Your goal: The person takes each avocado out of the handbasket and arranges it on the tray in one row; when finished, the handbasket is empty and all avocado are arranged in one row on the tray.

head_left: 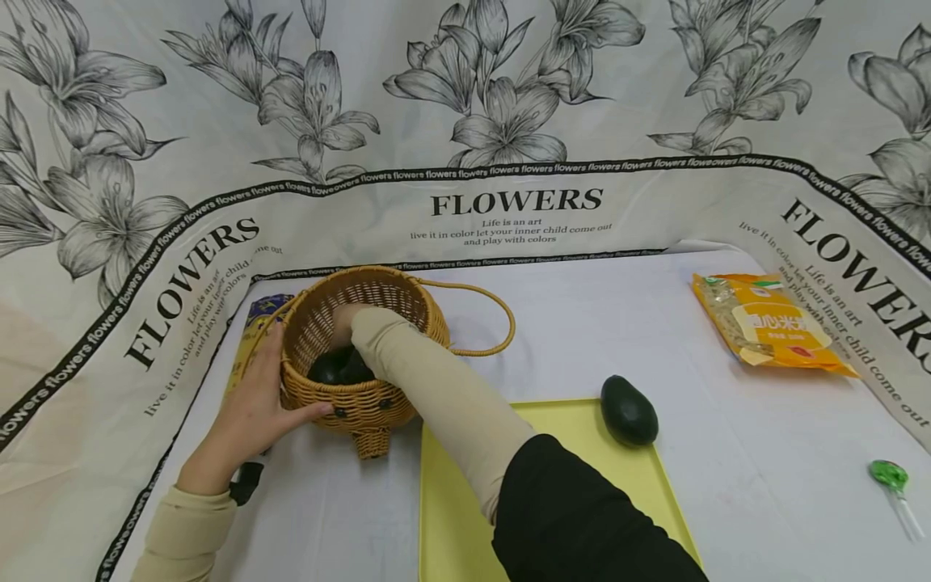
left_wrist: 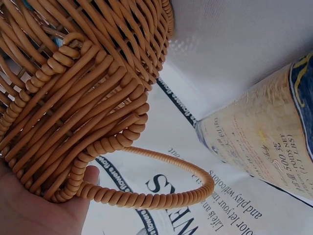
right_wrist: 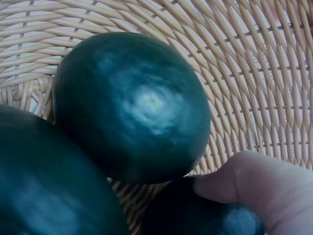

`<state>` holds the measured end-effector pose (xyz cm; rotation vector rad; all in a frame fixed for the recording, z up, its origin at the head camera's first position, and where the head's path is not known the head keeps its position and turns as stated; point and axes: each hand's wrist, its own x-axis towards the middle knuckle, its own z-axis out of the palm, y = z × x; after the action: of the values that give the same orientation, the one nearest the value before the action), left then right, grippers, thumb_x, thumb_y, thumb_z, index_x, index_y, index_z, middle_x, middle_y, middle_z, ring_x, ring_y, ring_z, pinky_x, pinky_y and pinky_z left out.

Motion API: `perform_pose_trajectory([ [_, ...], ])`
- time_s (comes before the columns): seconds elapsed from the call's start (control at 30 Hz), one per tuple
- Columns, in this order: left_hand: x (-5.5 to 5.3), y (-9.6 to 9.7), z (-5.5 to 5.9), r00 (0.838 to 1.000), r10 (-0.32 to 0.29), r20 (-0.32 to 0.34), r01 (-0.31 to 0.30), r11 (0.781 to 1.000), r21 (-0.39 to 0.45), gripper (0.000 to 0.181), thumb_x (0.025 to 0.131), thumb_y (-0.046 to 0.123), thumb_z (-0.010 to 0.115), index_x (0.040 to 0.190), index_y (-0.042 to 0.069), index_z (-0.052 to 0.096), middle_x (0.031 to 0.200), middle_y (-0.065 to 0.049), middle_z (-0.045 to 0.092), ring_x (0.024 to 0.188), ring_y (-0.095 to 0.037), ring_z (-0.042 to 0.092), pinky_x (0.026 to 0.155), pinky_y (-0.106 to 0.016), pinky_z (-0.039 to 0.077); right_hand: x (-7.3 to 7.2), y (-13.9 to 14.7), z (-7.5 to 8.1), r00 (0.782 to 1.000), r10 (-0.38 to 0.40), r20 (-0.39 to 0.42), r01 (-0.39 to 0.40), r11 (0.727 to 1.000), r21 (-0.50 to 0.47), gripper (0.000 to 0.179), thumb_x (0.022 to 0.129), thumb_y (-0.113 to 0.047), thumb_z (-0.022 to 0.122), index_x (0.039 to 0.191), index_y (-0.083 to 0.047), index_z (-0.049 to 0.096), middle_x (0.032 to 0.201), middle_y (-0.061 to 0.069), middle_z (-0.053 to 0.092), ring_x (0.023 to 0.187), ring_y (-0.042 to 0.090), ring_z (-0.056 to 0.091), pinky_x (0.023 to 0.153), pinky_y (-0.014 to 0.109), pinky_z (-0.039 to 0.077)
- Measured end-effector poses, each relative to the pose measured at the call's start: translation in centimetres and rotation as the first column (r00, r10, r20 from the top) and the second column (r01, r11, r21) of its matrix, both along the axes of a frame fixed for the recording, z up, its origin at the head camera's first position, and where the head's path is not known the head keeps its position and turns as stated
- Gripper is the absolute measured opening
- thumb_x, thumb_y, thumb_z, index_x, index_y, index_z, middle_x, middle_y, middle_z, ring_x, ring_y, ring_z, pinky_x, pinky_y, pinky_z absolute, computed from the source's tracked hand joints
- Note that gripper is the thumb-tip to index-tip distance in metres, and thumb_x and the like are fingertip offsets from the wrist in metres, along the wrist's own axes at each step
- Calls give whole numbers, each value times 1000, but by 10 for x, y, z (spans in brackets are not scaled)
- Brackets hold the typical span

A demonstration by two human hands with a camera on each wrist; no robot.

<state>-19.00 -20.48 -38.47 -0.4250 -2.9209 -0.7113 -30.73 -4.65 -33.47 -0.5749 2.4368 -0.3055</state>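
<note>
A brown wicker basket (head_left: 305, 394) stands at the back left. My left hand (head_left: 250, 416) holds its left side, thumb spread along the front wall; the left wrist view shows the hand (left_wrist: 46, 208) beside a woven flap. My right hand (head_left: 346, 325) reaches down inside. Dark green avocados (head_left: 329, 370) lie in the basket. In the right wrist view, my thumb (right_wrist: 244, 183) presses on the lowest avocado (right_wrist: 190, 210), with the other fingers hidden. Another avocado (right_wrist: 129, 107) sits above it and one more (right_wrist: 44, 181) lies to the left.
A yellow tray (head_left: 447, 493) lies in front, with an avocado (head_left: 629, 411) at its right edge. An orange food packet (head_left: 771, 323) and a green lollipop (head_left: 889, 475) lie to the right. Behind the basket's left side is a yellow and blue package (head_left: 269, 305). The looped handle (head_left: 509, 323) sticks out rightward.
</note>
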Motion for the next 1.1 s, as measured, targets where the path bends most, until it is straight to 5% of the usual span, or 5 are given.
perform_pose_trajectory([
  [0.27,2,4,0,1000,-1,2,1,1000,0,123,74,55,73,151,14,-14,158,-23,0,142,-48,13,106,-68,24,7,6,1,985,11,-172,-26,996,-85,40,95,-25,53,131,-8,52,125,6,59,86,13,53,65,23,38],
  [0.53,4,4,0,1000,-1,10,1,1000,11,123,74,54,73,151,12,-13,158,-22,-1,142,-48,12,106,-68,23,9,8,8,974,10,-226,-45,988,-151,14,92,-24,58,95,-11,57,80,-1,49,63,9,42,55,21,34],
  [0.7,7,4,-1,1000,4,25,-4,1000,10,123,74,55,72,151,14,-15,158,-23,-1,142,-48,12,106,-68,23,9,14,10,971,13,-238,-57,982,-178,35,91,-27,61,120,-8,59,109,3,62,93,13,59,73,21,49],
  [0.83,8,6,-2,1000,6,25,-6,1000,8,123,75,55,72,150,14,-15,158,-23,-1,142,-48,12,106,-68,23,5,20,12,967,-5,-256,-49,977,-206,56,90,-29,62,141,-12,44,144,3,46,128,19,49,99,29,48],
  [1.1,11,6,0,1000,5,5,-5,1000,16,122,75,53,72,151,10,-13,158,-23,-1,141,-49,13,104,-69,24,4,38,30,971,-38,-236,-47,937,-345,57,90,-24,60,142,-13,42,136,5,52,87,15,56,64,23,44],
])
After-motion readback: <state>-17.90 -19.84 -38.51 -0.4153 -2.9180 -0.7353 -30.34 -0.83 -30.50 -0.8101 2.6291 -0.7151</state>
